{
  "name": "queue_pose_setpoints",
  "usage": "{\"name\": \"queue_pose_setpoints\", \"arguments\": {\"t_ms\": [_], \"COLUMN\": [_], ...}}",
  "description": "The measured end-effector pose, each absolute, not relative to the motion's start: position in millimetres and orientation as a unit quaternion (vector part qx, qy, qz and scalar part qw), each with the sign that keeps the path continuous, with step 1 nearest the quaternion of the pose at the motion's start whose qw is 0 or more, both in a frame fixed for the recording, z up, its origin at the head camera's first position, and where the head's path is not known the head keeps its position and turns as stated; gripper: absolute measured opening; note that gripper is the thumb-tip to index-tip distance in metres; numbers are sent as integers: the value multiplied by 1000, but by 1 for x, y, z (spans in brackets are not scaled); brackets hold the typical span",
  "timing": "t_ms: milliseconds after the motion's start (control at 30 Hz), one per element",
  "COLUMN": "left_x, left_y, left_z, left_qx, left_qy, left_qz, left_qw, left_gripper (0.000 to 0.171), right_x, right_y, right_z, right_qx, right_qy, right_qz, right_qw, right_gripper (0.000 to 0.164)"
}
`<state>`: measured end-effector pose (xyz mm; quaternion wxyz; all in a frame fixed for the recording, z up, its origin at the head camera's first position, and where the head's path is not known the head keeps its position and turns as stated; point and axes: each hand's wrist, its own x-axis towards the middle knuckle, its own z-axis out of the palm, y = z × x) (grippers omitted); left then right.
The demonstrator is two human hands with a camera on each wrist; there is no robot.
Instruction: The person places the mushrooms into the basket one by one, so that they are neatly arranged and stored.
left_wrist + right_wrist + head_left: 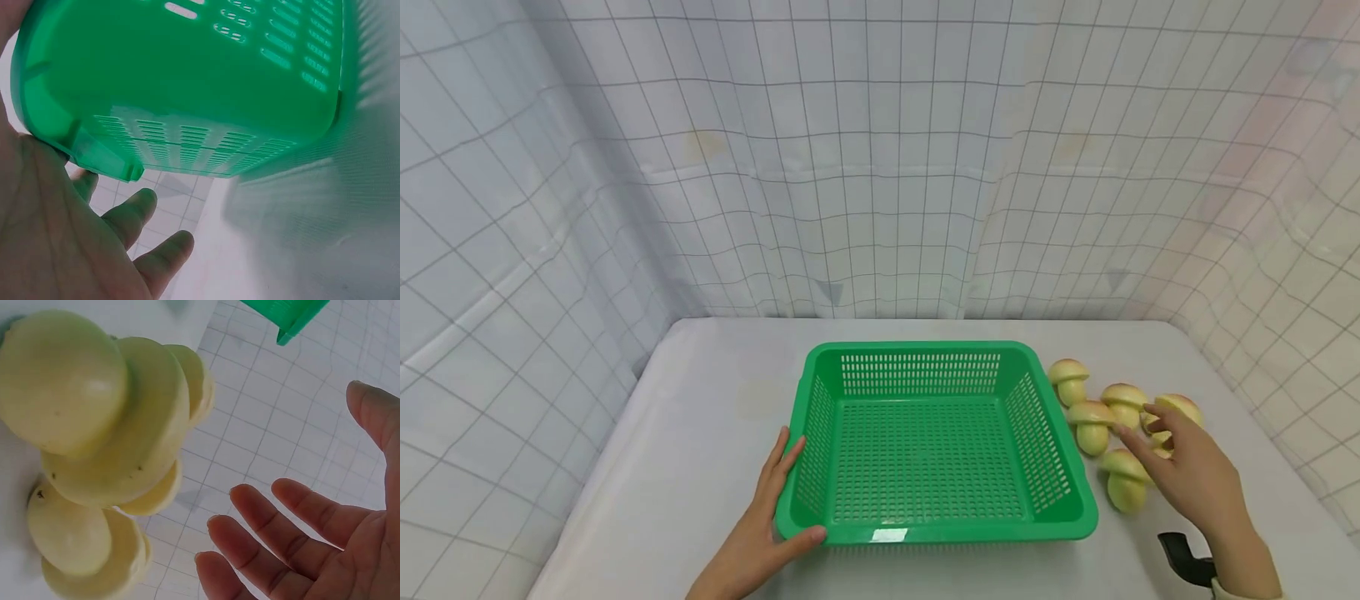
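Note:
A green plastic basket with slotted walls stands on the white table, nothing inside it. My left hand rests on its left front corner, thumb on the front rim and fingers spread along the left side. In the left wrist view the palm lies against the basket's rim with the fingers extended. Right of the basket lie several toy mushrooms with yellow-tan caps and pale stems. Above them hovers my right hand, fingers spread and holding nothing. The right wrist view shows its fingers apart from the mushrooms.
The white table runs back to a white curtain with a dark grid pattern, which also hangs on both sides. A black strap hangs at the right wrist.

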<state>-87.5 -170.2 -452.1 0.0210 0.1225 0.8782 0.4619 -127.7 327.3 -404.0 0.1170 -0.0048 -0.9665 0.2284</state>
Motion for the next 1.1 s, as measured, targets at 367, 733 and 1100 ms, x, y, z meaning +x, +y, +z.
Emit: {"name": "queue_pose_setpoints", "arguments": {"t_ms": [367,733,1100], "left_x": [-89,-89,-89], "left_y": [-170,-170,-170], "left_z": [-453,-458,-459], "left_qx": [134,132,133], "left_qy": [862,856,848], "left_qz": [489,500,512], "left_qw": [19,15,18], "left_gripper": [94,92,91], "right_x": [-109,-107,-104], "right_y": [329,330,334], "right_z": [-426,-436,-443], "right_qx": [-67,-89,-95], "right_qy": [-979,-980,-982], "right_qz": [183,175,165], "right_qw": [56,21,-6], "right_gripper": [74,79,81]}}
